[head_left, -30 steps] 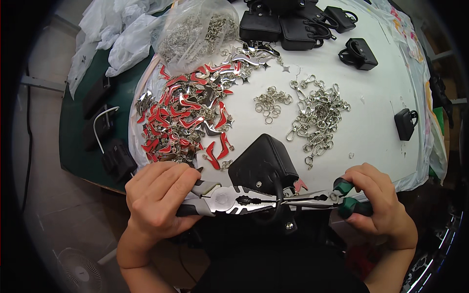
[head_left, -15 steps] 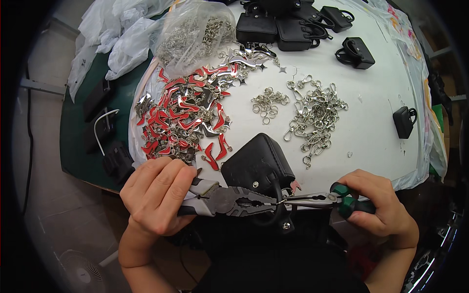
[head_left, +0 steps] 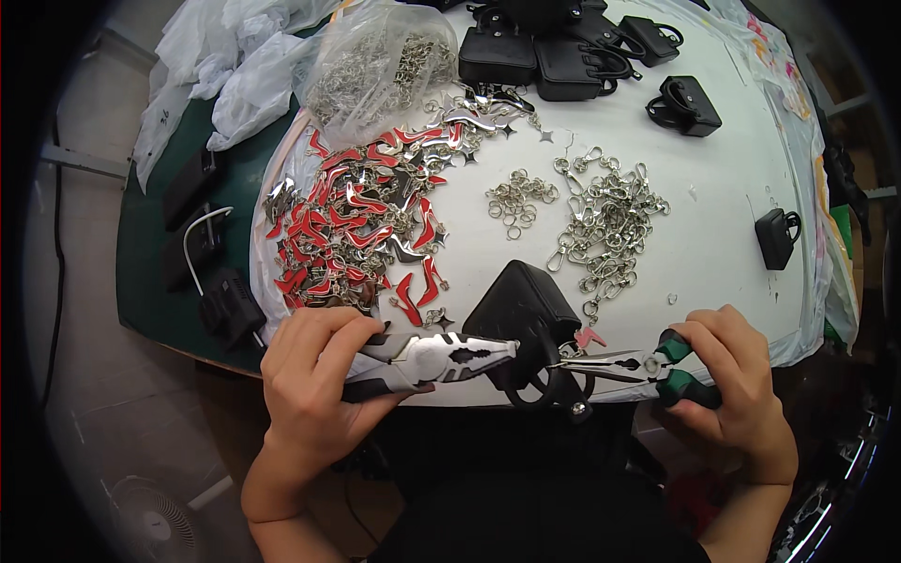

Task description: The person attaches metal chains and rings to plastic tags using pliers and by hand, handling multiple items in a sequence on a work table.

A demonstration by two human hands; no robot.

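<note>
My left hand (head_left: pixel 314 371) is wrapped round the grey and black handles of a pair of combination pliers (head_left: pixel 427 359), whose jaws point right toward a small black handbag (head_left: pixel 521 305). In my right hand (head_left: pixel 732 380) are green-handled needle-nose pliers (head_left: pixel 615 365), their thin tips at a small metal ring beside the bag's handle (head_left: pixel 533 392). A pink charm (head_left: pixel 588 337) hangs next to those tips. The bag is tilted at the table's near edge, its handle and a studded strap (head_left: pixel 574 399) toward me. The combination pliers' tips sit just left of the handle, apart from the ring.
Red shoe-shaped charms (head_left: pixel 352 225) lie heaped on the left. Beyond them stands a clear plastic bag of metal rings (head_left: pixel 375 80). Loose rings (head_left: pixel 514 202) and a pile of swivel clasps (head_left: pixel 610 220) lie mid-table. More black mini bags (head_left: pixel 577 70) are at the back, one (head_left: pixel 777 236) far right.
The combination pliers have drawn back left, away from the ring and needle-nose tips. The black handbag has shifted a little right and turned, and the pink charm shows more.
</note>
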